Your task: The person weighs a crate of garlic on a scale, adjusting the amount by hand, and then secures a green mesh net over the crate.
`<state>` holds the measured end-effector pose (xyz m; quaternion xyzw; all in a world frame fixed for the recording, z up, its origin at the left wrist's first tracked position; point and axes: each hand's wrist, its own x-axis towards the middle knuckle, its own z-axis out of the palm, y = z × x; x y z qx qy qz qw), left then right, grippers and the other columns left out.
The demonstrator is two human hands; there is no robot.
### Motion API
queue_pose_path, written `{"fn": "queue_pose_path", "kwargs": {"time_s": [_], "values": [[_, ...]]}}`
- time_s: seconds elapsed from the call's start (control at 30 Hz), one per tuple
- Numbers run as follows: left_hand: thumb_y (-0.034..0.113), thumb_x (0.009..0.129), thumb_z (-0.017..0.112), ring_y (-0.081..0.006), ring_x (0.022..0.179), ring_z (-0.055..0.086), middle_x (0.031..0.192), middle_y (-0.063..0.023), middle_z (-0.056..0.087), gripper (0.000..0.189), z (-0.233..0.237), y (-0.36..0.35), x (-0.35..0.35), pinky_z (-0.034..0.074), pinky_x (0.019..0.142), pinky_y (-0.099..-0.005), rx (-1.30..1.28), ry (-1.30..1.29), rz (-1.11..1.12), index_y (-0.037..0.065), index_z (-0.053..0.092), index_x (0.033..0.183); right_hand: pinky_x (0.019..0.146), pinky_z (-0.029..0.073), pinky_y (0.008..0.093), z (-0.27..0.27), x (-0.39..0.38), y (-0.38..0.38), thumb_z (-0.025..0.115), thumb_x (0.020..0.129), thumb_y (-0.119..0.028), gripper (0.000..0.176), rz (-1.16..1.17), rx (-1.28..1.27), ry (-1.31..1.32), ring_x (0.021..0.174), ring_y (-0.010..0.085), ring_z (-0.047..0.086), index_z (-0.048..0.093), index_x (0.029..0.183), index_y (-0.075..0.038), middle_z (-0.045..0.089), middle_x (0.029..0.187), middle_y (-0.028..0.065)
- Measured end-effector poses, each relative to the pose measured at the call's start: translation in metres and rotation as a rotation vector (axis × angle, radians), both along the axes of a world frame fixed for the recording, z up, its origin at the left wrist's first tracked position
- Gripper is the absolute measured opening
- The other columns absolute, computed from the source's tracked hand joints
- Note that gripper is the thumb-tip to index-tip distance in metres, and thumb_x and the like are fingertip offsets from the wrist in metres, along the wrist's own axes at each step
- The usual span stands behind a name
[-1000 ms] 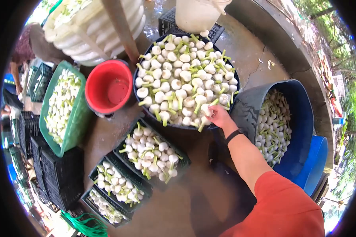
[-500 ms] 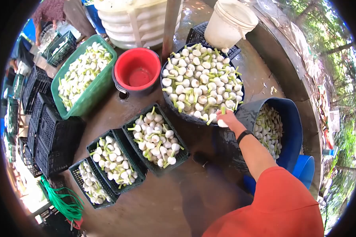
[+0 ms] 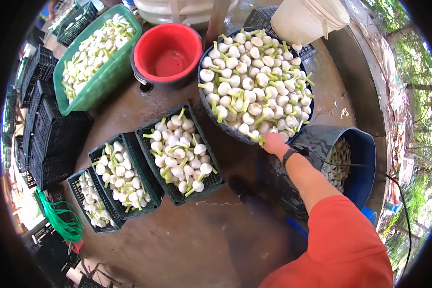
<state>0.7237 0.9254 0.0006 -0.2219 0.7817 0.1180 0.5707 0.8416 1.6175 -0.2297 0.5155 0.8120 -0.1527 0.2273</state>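
My right hand, with a dark band on the wrist, is at the near rim of a round dark tub. Its fingers are curled round a garlic bulb, whose short green stem sticks out at the left; the rest is mostly hidden by the hand. Heaped in the tub are trimmed white garlic bulbs with green stem stubs. Close under my forearm lies a tipped blue-and-grey barrel with more garlic inside. My left hand is out of the picture.
Three dark crates of garlic stand on the wet floor. Behind them are a red bucket and a green bin of garlic. A white bucket stands beyond the tub. Stacked black crates and green straps are at left.
The view has shifted, so the tub appears larger and the crates further left. My right hand stays by the tub's near rim; the bulb's stem now points left rather than up.
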Motion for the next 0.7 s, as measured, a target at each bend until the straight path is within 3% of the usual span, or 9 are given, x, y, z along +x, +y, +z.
{"fn": "queue_pose_path", "kwargs": {"time_s": [0.07, 0.1, 0.13, 0.2, 0.37, 0.53, 0.63, 0.67, 0.7], "values": [[0.022, 0.088, 0.061, -0.0206, 0.094, 0.060, 0.100, -0.0091, 0.066, 0.026, -0.001, -0.001, 0.004, 0.047, 0.086, -0.0323, 0.016, -0.006, -0.006, 0.006, 0.065, 0.108, 0.079, 0.049, 0.0436, 0.015, 0.008, 0.009, 0.066, 0.075, -0.034, 0.031, -0.296, 0.044, 0.169, 0.087, 0.0322, 0.065, 0.067, 0.095, -0.010, 0.067, 0.087, 0.0136], [0.022, 0.088, 0.061, -0.0206, 0.094, 0.060, 0.100, -0.0091, 0.066, 0.026, -0.002, 0.000, 0.006, 0.047, 0.086, -0.0323, 0.030, -0.012, -0.010, 0.006, 0.065, 0.108, 0.080, 0.049, 0.0421, 0.022, 0.011, 0.020, 0.071, 0.072, -0.034, 0.034, -0.568, -0.009, 0.346, 0.085, 0.0312, 0.065, 0.067, 0.094, -0.008, 0.067, 0.085, 0.0158], [0.022, 0.088, 0.061, -0.0206, 0.094, 0.060, 0.100, -0.0091, 0.066, 0.026, -0.006, 0.002, 0.007, 0.047, 0.086, -0.0323, 0.048, -0.015, -0.014, 0.006, 0.065, 0.108, 0.075, 0.049, 0.0345, 0.035, 0.014, 0.033, 0.074, 0.070, -0.022, 0.031, -0.666, -0.123, 0.674, 0.080, 0.0221, 0.064, 0.068, 0.097, -0.009, 0.067, 0.084, 0.0104], [0.022, 0.088, 0.061, -0.0206, 0.094, 0.060, 0.100, -0.0090, 0.066, 0.026, -0.013, 0.006, 0.015, 0.047, 0.085, -0.0323, 0.090, -0.016, -0.012, 0.006, 0.065, 0.108, 0.071, 0.048, 0.0278, 0.061, 0.015, 0.049, 0.074, 0.067, -0.011, 0.030, -0.961, -0.284, 1.005, 0.076, 0.0142, 0.059, 0.069, 0.096, -0.008, 0.065, 0.084, 0.0042], [0.021, 0.088, 0.061, -0.0207, 0.094, 0.060, 0.099, -0.0090, 0.067, 0.026, -0.029, 0.020, 0.020, 0.047, 0.085, -0.0323, 0.197, 0.014, -0.017, 0.005, 0.065, 0.108, 0.069, 0.047, 0.0230, 0.123, -0.003, 0.073, 0.073, 0.070, 0.000, 0.032, -1.165, -0.170, 1.330, 0.076, 0.0102, 0.058, 0.068, 0.101, -0.007, 0.063, 0.085, 0.0003], [0.021, 0.088, 0.061, -0.0207, 0.094, 0.060, 0.099, -0.0089, 0.067, 0.026, -0.034, 0.030, 0.009, 0.047, 0.085, -0.0323, 0.285, 0.055, -0.052, 0.005, 0.065, 0.107, 0.070, 0.046, 0.0221, 0.158, -0.012, 0.102, 0.073, 0.071, -0.002, 0.033, -1.165, -0.024, 1.474, 0.075, 0.0088, 0.057, 0.067, 0.103, -0.007, 0.063, 0.084, -0.0011], [0.021, 0.088, 0.061, -0.0208, 0.093, 0.060, 0.099, -0.0088, 0.067, 0.025, -0.019, 0.026, 0.032, 0.047, 0.084, -0.0323, 0.303, 0.122, 0.015, 0.005, 0.065, 0.107, 0.069, 0.046, 0.0224, 0.166, -0.003, 0.129, 0.071, 0.072, -0.002, 0.031, -0.870, 0.158, 1.445, 0.073, 0.0082, 0.057, 0.067, 0.102, -0.008, 0.063, 0.082, -0.0015], [0.021, 0.088, 0.061, -0.0208, 0.093, 0.060, 0.099, -0.0088, 0.067, 0.025, -0.005, 0.014, 0.051, 0.047, 0.084, -0.0323, 0.279, 0.178, 0.085, 0.005, 0.065, 0.107, 0.075, 0.047, 0.0300, 0.180, 0.002, 0.127, 0.069, 0.075, -0.012, 0.031, -0.801, 0.159, 1.322, 0.079, 0.0147, 0.062, 0.064, 0.105, -0.002, 0.067, 0.084, 0.0054], [0.021, 0.088, 0.061, -0.0208, 0.093, 0.060, 0.099, -0.0088, 0.067, 0.025, 0.014, -0.001, 0.079, 0.047, 0.084, -0.0323, 0.239, 0.239, 0.174, 0.005, 0.065, 0.107, 0.079, 0.046, 0.0319, 0.201, -0.002, 0.116, 0.068, 0.076, -0.015, 0.031, -0.640, 0.116, 1.336, 0.083, 0.0175, 0.060, 0.064, 0.104, -0.002, 0.067, 0.089, 0.0063]]}}
